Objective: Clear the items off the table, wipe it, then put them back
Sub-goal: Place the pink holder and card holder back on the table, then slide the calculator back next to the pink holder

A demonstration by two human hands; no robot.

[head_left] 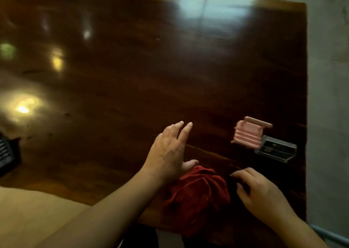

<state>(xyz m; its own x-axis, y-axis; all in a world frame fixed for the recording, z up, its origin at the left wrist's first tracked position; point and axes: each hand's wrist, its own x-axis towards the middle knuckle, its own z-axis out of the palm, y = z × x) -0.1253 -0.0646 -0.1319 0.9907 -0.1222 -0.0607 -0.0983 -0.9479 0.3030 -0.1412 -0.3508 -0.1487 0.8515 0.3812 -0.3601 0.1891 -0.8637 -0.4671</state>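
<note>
A crumpled red cloth [198, 195] lies on the dark glossy wooden table [132, 77] near its front edge. My left hand [170, 151] hovers flat just left of and above the cloth, fingers spread, holding nothing. To the right of the cloth, my right hand [260, 195] rests with its fingers loosely curled and apart, nothing in it. A small pink ridged plastic item [247, 133] sits further right, and touching its right side is a clear plastic case [275, 149] with dark contents.
The table's right edge [306, 96] runs beside a pale floor. A dark slatted object [6, 153] shows at the left margin. A tan surface [37, 210] fills the lower left. Bright light reflections spot the tabletop.
</note>
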